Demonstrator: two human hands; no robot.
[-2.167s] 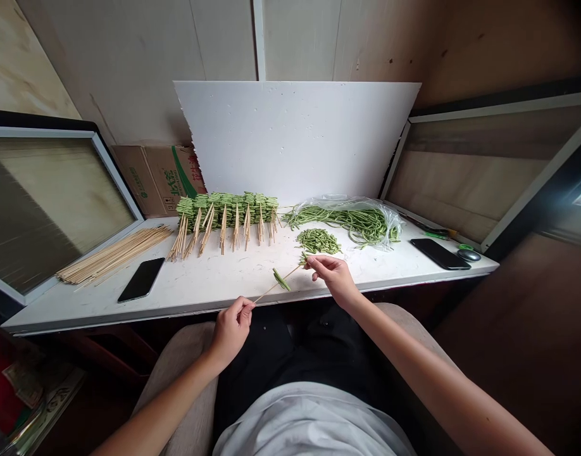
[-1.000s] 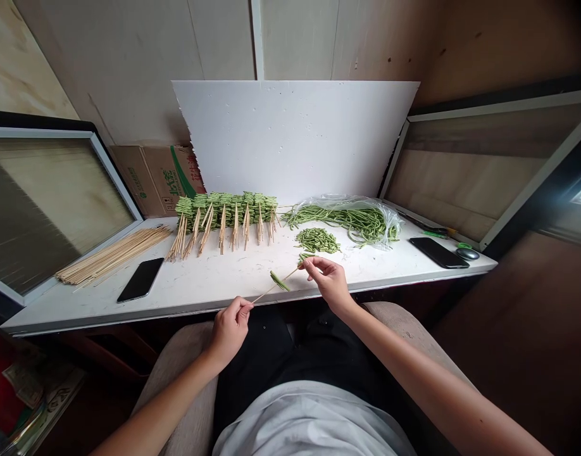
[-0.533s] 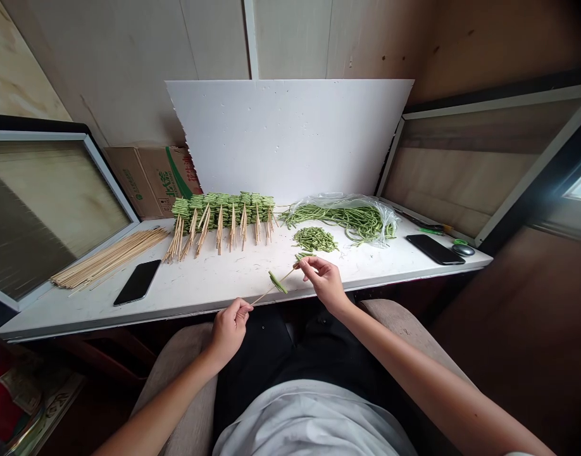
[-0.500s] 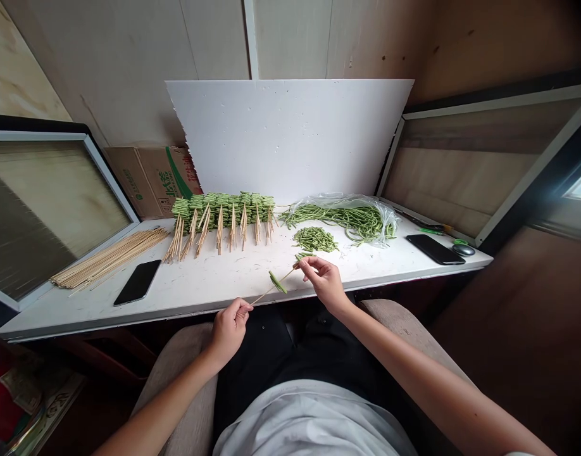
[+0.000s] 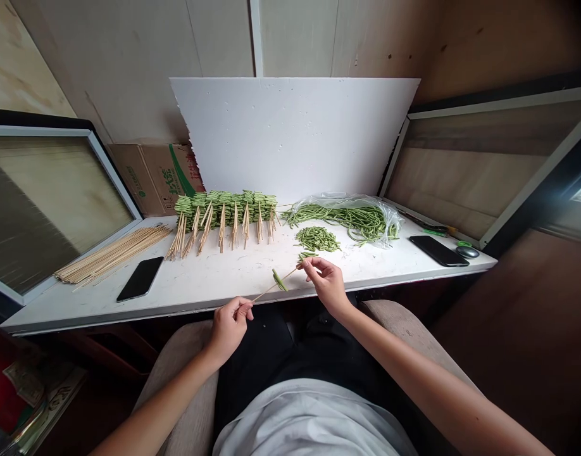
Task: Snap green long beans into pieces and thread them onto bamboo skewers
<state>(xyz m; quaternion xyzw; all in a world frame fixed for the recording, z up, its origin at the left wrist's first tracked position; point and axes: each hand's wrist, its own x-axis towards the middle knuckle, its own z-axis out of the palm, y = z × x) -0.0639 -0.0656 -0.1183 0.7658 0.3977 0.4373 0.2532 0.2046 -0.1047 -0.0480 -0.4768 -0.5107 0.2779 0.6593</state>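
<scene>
My left hand (image 5: 231, 323) is closed on the lower end of a thin bamboo skewer (image 5: 264, 293), over the table's front edge. Partway along the skewer sit a few cut green bean pieces (image 5: 280, 280), threaded crosswise. At the skewer's far end, my right hand (image 5: 324, 281) pinches more green bean pieces (image 5: 307, 255) between thumb and fingers; the fingertips partly hide the skewer's tip. Just beyond the right hand lies a loose heap of cut bean pieces (image 5: 318, 239).
Stacked bean skewers (image 5: 233, 206) stand at the back left, handles toward me. Long whole beans (image 5: 342, 216) lie in a clear plastic bag (image 5: 390, 221). Bare skewers (image 5: 112, 254) and a phone (image 5: 139, 279) are at left; another phone (image 5: 439, 251) and a mouse (image 5: 467, 251) at right.
The view has shifted slightly. Both hands keep their hold, and the bean pieces on the skewer are in almost the same place between them.
</scene>
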